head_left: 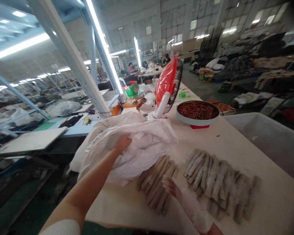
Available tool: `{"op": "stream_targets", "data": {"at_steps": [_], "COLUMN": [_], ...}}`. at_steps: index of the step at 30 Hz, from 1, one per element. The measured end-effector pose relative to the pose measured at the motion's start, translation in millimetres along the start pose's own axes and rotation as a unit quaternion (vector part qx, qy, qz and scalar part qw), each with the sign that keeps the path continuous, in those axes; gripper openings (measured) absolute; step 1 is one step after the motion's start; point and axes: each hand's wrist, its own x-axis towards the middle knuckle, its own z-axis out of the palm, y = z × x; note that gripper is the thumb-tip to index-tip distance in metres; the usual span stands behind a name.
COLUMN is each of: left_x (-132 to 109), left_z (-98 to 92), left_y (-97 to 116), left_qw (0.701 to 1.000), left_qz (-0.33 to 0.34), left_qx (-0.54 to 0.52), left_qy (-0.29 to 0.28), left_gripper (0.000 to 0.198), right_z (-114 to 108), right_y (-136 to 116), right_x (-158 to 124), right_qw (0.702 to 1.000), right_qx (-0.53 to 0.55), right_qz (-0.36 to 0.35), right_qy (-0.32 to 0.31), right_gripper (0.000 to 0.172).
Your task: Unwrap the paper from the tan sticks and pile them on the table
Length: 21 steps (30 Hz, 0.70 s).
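Observation:
My left hand [123,143] reaches into the mouth of a large white plastic bag [147,142], with its fingers closed on the plastic. Below and to the right of the bag, my right hand [171,186] hovers over or beside a pile of brownish-grey flat strips [156,186]. Its fingers are loosely curled and apart, with nothing visible in them; motion blurs this hand and forearm. A second pile of similar strips [218,179], some wrapped in a clear or pale band, lies to the right of my right hand. Part of the first pile is hidden under the bag's edge.
Behind the bag stands a red and white fan [165,86]. A round tray [198,119] of reddish-brown small pieces rests on a red base at the table's far side. A pale bin [267,137] borders the right edge. A metal frame post [71,55] rises at left.

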Motion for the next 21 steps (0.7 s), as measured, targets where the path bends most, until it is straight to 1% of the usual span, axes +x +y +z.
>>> {"op": "stream_targets", "data": {"at_steps": [3,5,9,12,15,18,21], "left_x": [-17,-26,-42,-52,-57,-56,-52], "left_z": [-3.2,-2.8,-2.0,-7.4,-18.6,-31.6,-45.0], "left_y": [1,3,6,7,6,2,-1], "left_qw": [1.0,0.999,0.999,0.995,0.99,0.986,0.98], "left_qz": [-0.02,-0.023,-0.004,0.014,0.039,0.069,0.117], "left_qx": [0.011,0.016,0.016,0.0,-0.012,-0.005,0.014], "left_qy": [0.016,0.026,0.051,0.094,0.132,0.149,0.163], "left_gripper": [0.029,0.03,0.031,0.037,0.037,0.033,0.029], "right_z": [10,17,33,46,57,69,78], "right_y": [-15,-27,-41,-43,-45,-49,-52], "right_x": [-6,-7,-2,6,14,21,28], "right_qw": [0.998,0.996,0.992,0.987,0.988,0.989,0.986], "right_qx": [-0.049,-0.064,-0.069,-0.079,-0.088,-0.089,-0.109], "right_qz": [-0.012,-0.021,-0.035,-0.034,-0.057,-0.086,-0.099], "right_qy": [-0.049,-0.063,-0.103,-0.134,-0.111,-0.079,-0.073], "right_gripper": [0.055,0.056,0.054,0.053,0.05,0.049,0.051]}}
